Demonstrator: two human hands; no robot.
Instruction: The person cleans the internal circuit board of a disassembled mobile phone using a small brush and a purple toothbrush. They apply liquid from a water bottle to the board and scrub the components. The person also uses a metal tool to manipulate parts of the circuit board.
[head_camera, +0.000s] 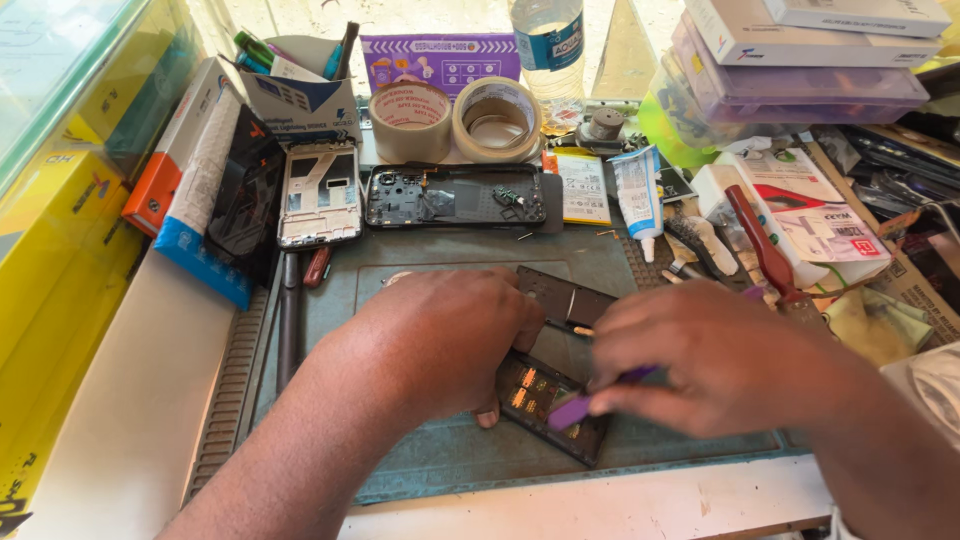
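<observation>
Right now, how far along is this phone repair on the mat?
Done: a black phone frame and a silver inner frame already lie stripped at the back of the grey-green work mat. In hand: the left hand steadies a dark opened phone body while the right hand works a purple plastic pry tool into it. Left: the parts lie apart, so reassembly looks undone.

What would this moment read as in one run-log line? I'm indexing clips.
left hand: pressing opened phone | right hand: holding purple pry tool on it | surface: grey work mat
</observation>
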